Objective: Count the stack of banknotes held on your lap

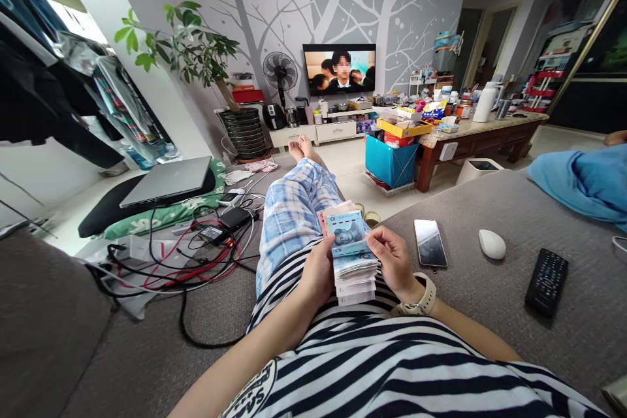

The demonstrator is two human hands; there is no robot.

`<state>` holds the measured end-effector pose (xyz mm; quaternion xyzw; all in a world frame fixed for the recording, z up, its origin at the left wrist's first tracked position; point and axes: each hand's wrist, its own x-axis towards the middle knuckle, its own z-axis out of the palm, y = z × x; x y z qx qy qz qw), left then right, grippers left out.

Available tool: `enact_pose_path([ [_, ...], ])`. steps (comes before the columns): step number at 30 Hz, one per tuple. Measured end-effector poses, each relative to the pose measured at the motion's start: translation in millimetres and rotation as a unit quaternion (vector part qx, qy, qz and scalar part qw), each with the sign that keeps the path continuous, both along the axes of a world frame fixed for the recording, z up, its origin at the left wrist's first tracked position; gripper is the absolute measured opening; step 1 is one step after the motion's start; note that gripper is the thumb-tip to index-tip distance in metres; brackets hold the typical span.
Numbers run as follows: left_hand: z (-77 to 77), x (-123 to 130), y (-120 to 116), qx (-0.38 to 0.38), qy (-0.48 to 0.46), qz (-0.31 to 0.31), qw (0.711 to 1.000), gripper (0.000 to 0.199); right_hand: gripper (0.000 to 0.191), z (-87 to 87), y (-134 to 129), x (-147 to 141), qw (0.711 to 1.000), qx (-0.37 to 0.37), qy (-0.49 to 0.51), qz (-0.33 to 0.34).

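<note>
Banknote stack sits over the lap, between both hands, in front of the striped shirt. Neither hand is nearer: both touch it.

Key relation: the blue top note lies directly left of the right hand and slightly toward the feet. Right thumb and forefinger pinch its right edge; left edge is by the left thumb. So it's a sideways span, hand to hand, with the portrait face up between them.

Left hand clamps the stack from the left, thumb on top, other fingers hidden underneath, so can't tell how they're set. Looks like the left carries the bundle and the right has just the edge, but how many notes are in the right pinch is not readable.

Long axis of the spread bundle runs belly to feet. Pink notes poke out past the far edge; pale notes step out at the near end, toward the shirt, with no fingers on that end. Individual note axis: can't tell, too much overlap.

Right of the right hand, on the sofa and well clear of the notes: phone, then mouse, then remote.
</note>
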<state>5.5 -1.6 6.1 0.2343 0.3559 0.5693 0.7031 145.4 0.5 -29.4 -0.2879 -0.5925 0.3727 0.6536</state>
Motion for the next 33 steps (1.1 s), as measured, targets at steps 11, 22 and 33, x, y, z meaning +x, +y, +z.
enact_pose_path([
  [11, -3.8, -0.9, 2.4, 0.006, 0.022, 0.013, 1.0, 0.028, 0.024, 6.2, -4.0, -1.1, 0.999, 0.023, 0.028, 0.015],
  [22, -6.7, -6.6, 1.6, 0.029, 0.064, 0.004, 0.998, 0.016, 0.028, 4.0, 6.9, -1.0, 0.994, -0.071, 0.012, -0.084],
  [33, -8.4, -4.5, 2.6, 0.028, 0.066, -0.004, 0.997, 0.018, 0.032, 4.3, 5.1, -0.8, 0.992, -0.084, -0.034, -0.091],
])
